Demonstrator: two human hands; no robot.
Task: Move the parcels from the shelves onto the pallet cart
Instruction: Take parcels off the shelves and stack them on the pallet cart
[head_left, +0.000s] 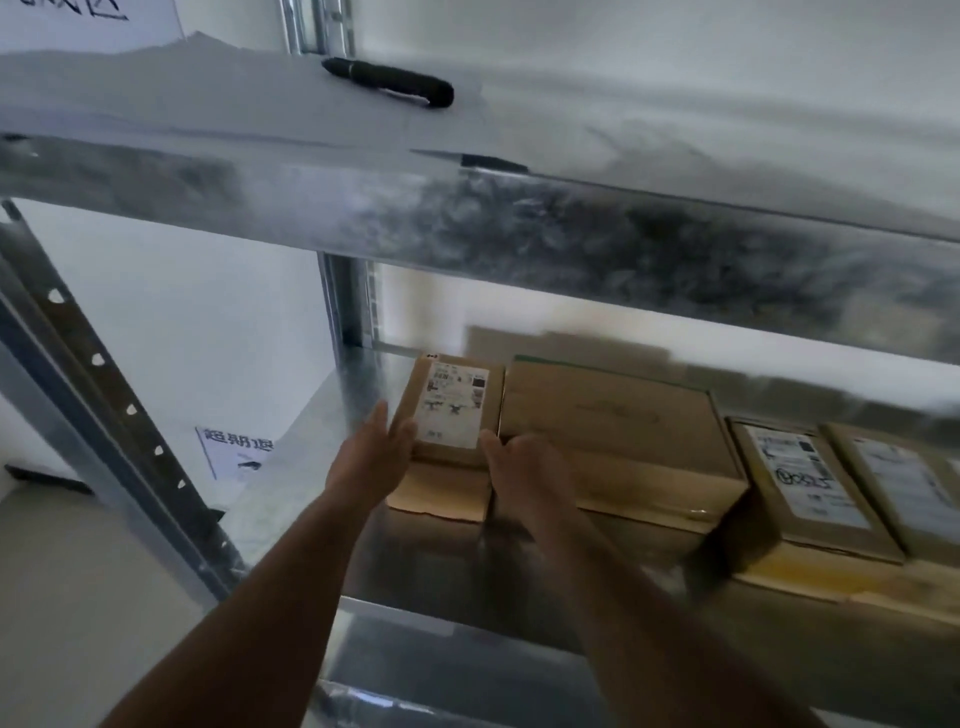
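A small brown parcel (453, 410) with a white label sits on top of another cardboard box (439, 496) on the middle metal shelf (332, 499). My left hand (376, 457) lies against the parcel's left side with fingers straight. My right hand (524, 467) is at its near right corner, fingers curled at the edge. A large flat carton (618, 431) lies directly to the right. Two more labelled parcels (810, 483) (904, 483) lie further right on a wide box. The pallet cart is out of view.
The upper shelf's metal beam (467, 218) crosses the view just above the parcels. A black marker (389, 83) lies on paper on the upper shelf. A perforated upright post (104, 384) stands at left. A printed sign (236, 452) leans against the wall.
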